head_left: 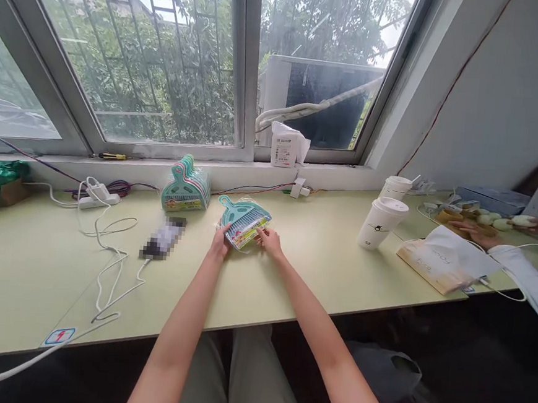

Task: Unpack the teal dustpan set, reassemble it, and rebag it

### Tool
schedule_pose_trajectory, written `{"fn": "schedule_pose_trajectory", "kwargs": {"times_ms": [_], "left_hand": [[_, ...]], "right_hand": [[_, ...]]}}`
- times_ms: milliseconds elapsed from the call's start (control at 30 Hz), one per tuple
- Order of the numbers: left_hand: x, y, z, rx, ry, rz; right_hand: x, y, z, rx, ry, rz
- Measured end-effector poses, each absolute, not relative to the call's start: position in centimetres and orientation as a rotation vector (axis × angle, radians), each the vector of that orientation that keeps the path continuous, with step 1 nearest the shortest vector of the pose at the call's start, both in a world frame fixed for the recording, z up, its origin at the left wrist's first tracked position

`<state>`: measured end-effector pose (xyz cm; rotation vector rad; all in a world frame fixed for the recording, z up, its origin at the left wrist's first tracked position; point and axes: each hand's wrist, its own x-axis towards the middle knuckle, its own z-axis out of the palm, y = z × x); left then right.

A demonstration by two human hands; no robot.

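Note:
A packaged mini dustpan and brush set [245,217], teal with a yellow label strip, is held tilted just above or on the table in front of me. My left hand [220,241] grips its lower left corner, thumb on the front. At its lower right edge, my right hand [269,240] pinches the wrapper near the label. Behind and to the left, a stack of similar dustpan sets [186,189] in teal, pink and green stands upright against the wall. Both hands' undersides are hidden.
A blurred phone [163,238] with a white cable lies left, near a power strip [99,197]. Two paper cups [381,226] and a tissue pack [436,258] stand right. Another person's sleeve [524,277] and hands reach in at far right. The table edge [259,326] runs close to me.

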<state>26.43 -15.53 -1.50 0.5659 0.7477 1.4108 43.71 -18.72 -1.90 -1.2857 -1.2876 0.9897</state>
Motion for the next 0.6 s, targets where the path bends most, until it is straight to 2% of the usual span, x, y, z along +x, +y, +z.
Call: {"fn": "schedule_pose_trajectory", "kwargs": {"times_ms": [167,267,433,533,600], "left_hand": [[26.1,-15.9,-1.2,0.806,0.826,1.254],[25.8,-15.6,-1.2,0.894,0.985,1.284],[22.9,-15.1,-0.7,0.676,1.143,1.666],[19.3,-15.0,0.2,0.396,1.32,1.997],[17.6,-14.9,0.6,0.383,1.367,2.074]], "right_hand": [[44.9,-18.5,-2.0,-1.109,-0.824,1.14],[45.4,-18.6,-1.4,-1.092,-0.753,1.187],[46.5,-18.8,-0.7,-1.004,-0.857,1.267],[47.4,-18.6,-0.8,-0.958,-0.753,1.236],[47.9,-18.4,-1.1,-0.948,-0.645,1.189]]}}
